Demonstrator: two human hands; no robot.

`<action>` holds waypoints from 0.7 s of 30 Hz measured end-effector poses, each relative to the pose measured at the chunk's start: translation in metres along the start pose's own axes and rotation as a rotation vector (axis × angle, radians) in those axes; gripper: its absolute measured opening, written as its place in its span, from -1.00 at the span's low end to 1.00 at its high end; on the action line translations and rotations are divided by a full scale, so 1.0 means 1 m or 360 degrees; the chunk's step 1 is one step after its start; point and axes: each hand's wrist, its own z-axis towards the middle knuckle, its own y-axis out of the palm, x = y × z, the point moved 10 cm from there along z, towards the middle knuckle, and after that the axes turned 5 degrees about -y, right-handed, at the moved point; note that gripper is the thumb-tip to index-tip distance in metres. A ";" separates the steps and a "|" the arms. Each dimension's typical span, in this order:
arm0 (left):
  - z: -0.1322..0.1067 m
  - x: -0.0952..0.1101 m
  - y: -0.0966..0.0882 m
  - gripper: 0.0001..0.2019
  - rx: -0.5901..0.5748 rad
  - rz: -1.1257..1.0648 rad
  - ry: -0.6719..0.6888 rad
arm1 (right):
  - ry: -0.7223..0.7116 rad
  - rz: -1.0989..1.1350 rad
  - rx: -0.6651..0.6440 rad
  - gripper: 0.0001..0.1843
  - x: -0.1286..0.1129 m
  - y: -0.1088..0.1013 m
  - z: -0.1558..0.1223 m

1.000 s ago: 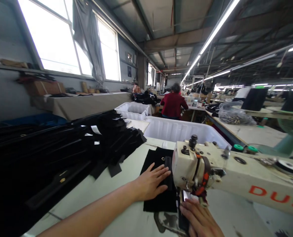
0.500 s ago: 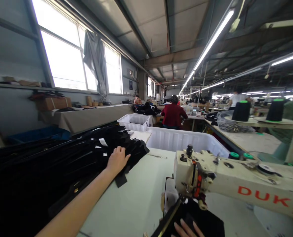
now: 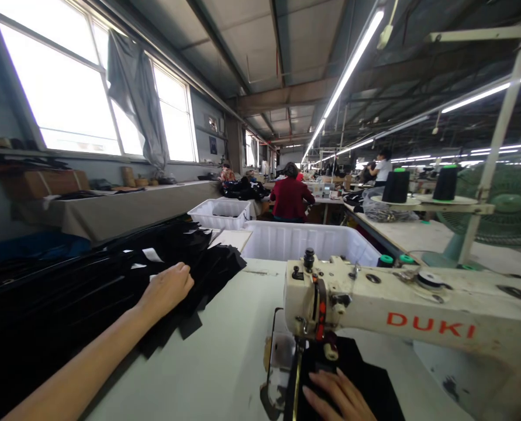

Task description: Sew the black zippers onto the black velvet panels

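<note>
My left hand [image 3: 169,286] is closed, fingers curled down into a long pile of black fabric pieces [image 3: 211,266]; its fingertips are hidden. White tags [image 3: 152,254] stick out of the pile close to that hand. At the lower edge, my right hand [image 3: 340,394] lies with fingers stretched over a black fabric piece [image 3: 374,380]. This piece is under the head of a sewing machine [image 3: 352,298], and a gold-toned zipper strip [image 3: 297,380] runs along its left side. Where the needle meets the fabric is too small to make out.
Beyond the pale sewing table [image 3: 225,339] stand a large white plastic bin [image 3: 304,240] and a smaller one [image 3: 220,213]. Black thread cones [image 3: 396,186] and a green fan [image 3: 501,202] are at the right. A person in dark red [image 3: 290,199] sits farther ahead.
The view has turned to the right. My left hand has drawn back slightly along the pile, its fingers more curled. More of my right hand shows on the fabric at the machine.
</note>
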 end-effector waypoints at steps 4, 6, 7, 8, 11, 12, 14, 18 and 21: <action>-0.096 0.087 0.039 -0.79 -0.0268 -0.0234 0.0509 | 0.0185 0.0256 -0.0158 -0.48 -0.005 -0.017 0.010; -0.147 0.128 0.056 -0.81 -0.0388 -0.0380 0.0651 | 0.0320 0.0402 -0.0279 -0.50 -0.009 -0.024 0.014; -0.169 0.146 0.061 -0.82 -0.0455 -0.0488 0.0716 | 0.0360 0.0461 -0.0341 -0.51 -0.012 -0.026 0.016; -0.187 0.162 0.062 -0.82 -0.0514 -0.0625 0.0771 | 0.0391 0.0507 -0.0391 -0.52 -0.016 -0.027 0.018; -0.215 0.195 0.055 -0.84 -0.0612 -0.0933 0.0910 | 0.0455 0.0586 -0.0443 -0.56 -0.021 -0.031 0.022; -0.218 0.202 0.051 -0.83 -0.0632 -0.0965 0.0962 | 0.0468 0.0605 -0.0438 -0.56 -0.022 -0.032 0.023; -0.218 0.210 0.045 -0.78 -0.0630 -0.0982 0.1062 | 0.0477 0.0644 -0.0425 -0.56 -0.022 -0.034 0.023; -0.206 0.206 0.028 -0.78 -0.0250 -0.1016 0.1122 | 0.0513 0.0741 -0.0473 -0.50 -0.019 -0.030 0.019; -0.209 0.204 0.030 -0.38 -0.0056 -0.0977 0.1193 | 0.0560 0.0826 -0.0517 -0.47 -0.014 -0.030 0.015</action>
